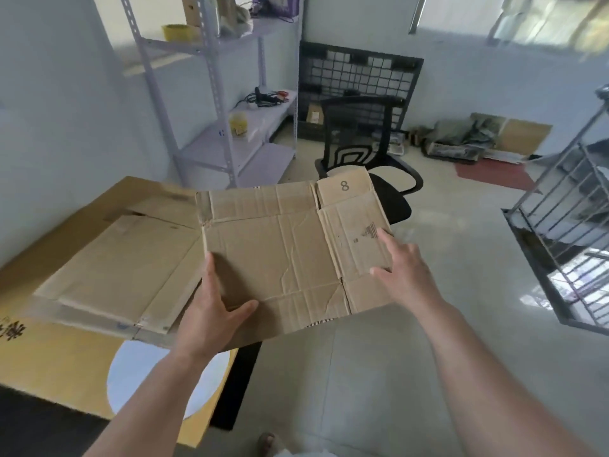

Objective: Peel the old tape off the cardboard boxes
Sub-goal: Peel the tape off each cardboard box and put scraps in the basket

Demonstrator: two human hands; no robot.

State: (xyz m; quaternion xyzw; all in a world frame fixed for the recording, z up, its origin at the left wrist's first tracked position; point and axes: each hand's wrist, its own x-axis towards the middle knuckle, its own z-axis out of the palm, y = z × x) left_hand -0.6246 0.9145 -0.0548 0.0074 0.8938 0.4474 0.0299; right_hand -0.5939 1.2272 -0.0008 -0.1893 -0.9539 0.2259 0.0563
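I hold a flattened brown cardboard box point(283, 249) in the air in front of me; one far flap is printed with an "8". My left hand point(211, 311) grips its near left corner, thumb lying on top and forefinger running up the left edge. At the right edge, my right hand point(400, 268) holds the box with forefinger and thumb on top; its other fingers are hidden. A strip of glossy old tape point(204, 207) runs down the far left flap. A second flattened box point(112, 272) lies on the left, with tape point(95, 319) along its near edge.
The second box rests on a large yellow cardboard sheet point(49, 354) over a table. A grey metal shelf point(224, 133) stands behind, a yellow tape roll point(174, 32) on it. A black mesh chair point(359, 150) is beyond the box. A stair railing point(560, 206) is on the right.
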